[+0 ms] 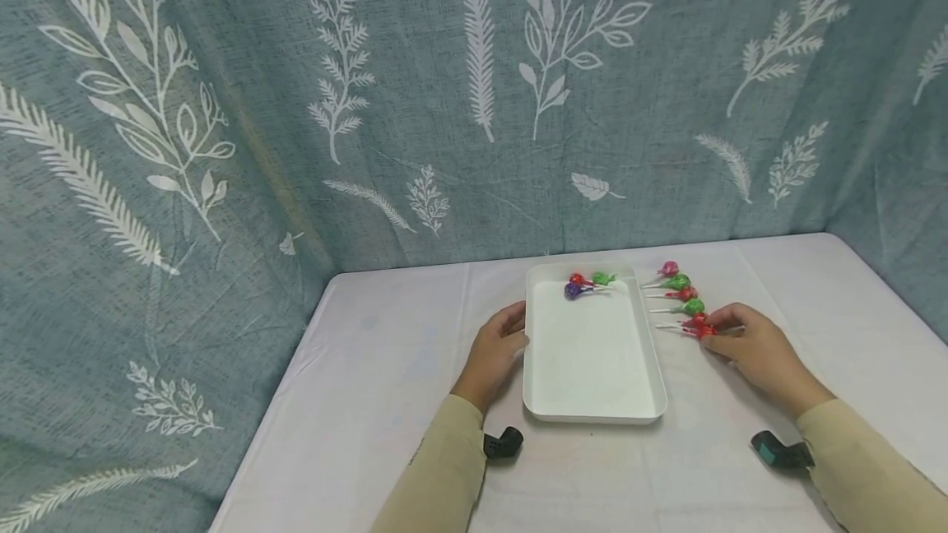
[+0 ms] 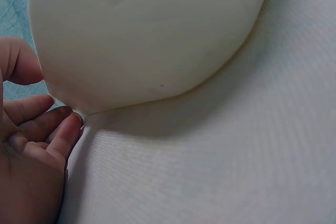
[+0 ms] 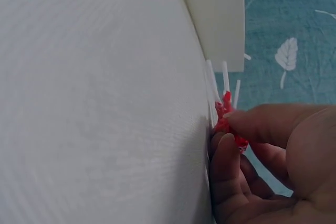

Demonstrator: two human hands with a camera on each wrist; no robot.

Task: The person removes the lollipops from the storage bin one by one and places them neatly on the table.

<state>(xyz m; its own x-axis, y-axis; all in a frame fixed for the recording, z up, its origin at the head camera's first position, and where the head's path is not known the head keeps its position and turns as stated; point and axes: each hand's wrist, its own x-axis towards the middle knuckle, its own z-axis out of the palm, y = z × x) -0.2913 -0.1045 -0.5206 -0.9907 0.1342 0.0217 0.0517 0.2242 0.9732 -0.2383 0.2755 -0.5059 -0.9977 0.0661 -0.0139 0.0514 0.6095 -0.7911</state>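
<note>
Right hand [image 1: 754,345] at row of six lollipops [image 1: 689,294]

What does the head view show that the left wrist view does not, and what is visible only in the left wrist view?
Only the head view: the right hand touching a red lollipop, more lollipops beside the tray, and three lollipops inside it.

Only the left wrist view: the palm side of the left hand's fingers, and the tray's outer wall close to them.

Both: the left hand touching the tray, the white tablecloth and the blue-green curtain.
</note>
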